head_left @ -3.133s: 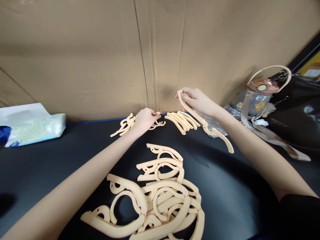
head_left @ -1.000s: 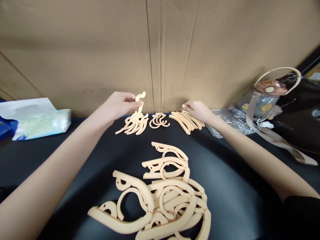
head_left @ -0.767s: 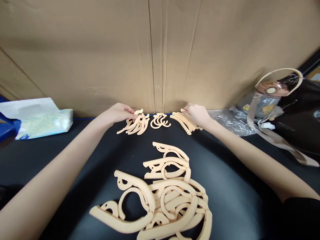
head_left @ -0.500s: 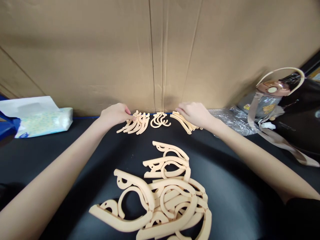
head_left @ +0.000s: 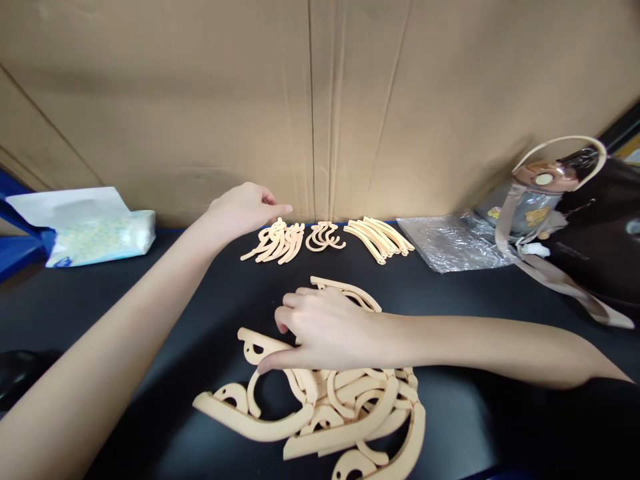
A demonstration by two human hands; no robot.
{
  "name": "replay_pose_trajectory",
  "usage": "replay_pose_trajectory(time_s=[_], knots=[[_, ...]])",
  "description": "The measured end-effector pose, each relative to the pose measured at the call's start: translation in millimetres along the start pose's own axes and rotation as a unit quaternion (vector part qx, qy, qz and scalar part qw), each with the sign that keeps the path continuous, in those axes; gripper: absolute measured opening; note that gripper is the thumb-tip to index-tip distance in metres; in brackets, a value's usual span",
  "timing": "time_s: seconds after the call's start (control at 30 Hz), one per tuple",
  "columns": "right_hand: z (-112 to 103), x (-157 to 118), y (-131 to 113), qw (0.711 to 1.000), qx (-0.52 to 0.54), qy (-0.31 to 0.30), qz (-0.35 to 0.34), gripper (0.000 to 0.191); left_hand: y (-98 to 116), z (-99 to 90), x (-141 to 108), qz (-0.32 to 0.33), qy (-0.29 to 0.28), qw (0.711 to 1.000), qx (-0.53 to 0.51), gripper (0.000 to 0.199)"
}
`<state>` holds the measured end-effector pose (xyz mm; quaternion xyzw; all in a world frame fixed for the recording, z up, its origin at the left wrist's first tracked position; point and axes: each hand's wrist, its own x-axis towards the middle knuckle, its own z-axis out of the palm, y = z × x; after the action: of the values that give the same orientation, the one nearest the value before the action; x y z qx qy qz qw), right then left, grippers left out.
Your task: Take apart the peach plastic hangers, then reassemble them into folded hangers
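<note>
so the folded cream hangers (head_left: 340, 437) are in a messy overlapping heap at bottom centre of the frame. right hand (head_left: 330, 327) is palm-down over the upper part of the heap, thumb out away from the fingers. grip looks loose, nothing clamped in it, though i can't tell if it's touching the hangers. left hand (head_left: 245, 210) is up left of centre, its fingertips close together just above the loose hanger parts (head_left: 280, 241). can't tell if it's pinching anything.

next to those parts there's a small bunch of hooks (head_left: 316, 249), then a row of curved arms (head_left: 375, 240) just right of centre. going right you get a crinkly clear plastic bag (head_left: 445, 247), then a tumbler (head_left: 535, 200) with its strap (head_left: 570, 288) trailing over the surface, and a black bag (head_left: 600, 247) at the right edge. a soft pack (head_left: 100, 240) with a white sheet (head_left: 70, 205) sits on the left.

it's all on a black tabletop (head_left: 215, 313), with a brown cardboard wall (head_left: 200, 100) behind, close up against the far edge. right forearm crosses the heap's upper right, so that side's partly blocked. black surface shows between the heap and the far row, and down the lower right.
</note>
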<state>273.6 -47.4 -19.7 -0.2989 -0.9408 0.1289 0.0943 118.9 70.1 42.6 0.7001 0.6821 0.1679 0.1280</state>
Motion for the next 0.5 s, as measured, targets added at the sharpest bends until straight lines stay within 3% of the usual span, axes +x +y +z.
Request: replay_pose_trajectory(time_s=[0.17, 0.27, 0.33, 0.43, 0.5], knots=[[3.4, 14.0, -0.6, 0.983, 0.159, -0.014, 0.086, 0.022, -2.2, -4.7, -1.6, 0.014, -0.012, 0.997, -0.076, 0.025], [-6.3, 14.9, 7.3, 0.948, 0.293, 0.048, 0.117, 0.026, -4.1, -4.2, -0.8, 0.035, -0.081, 0.982, -0.168, 0.028], [-17.4, 12.9, 16.2, 0.922, 0.354, 0.116, 0.104, 0.030, -3.3, -2.9, -0.9, 0.046, -0.147, 0.962, -0.227, 0.044], [-37.4, 8.5, 34.1, 0.875, 0.419, 0.217, 0.106, 0.028, 2.2, -0.5, -3.7, 0.047, -0.278, 0.886, -0.369, 0.074], [-49.9, 5.9, 47.1, 0.841, 0.453, 0.264, 0.136, 0.023, 8.5, 1.6, -7.9, 0.048, -0.333, 0.818, -0.466, 0.071]])
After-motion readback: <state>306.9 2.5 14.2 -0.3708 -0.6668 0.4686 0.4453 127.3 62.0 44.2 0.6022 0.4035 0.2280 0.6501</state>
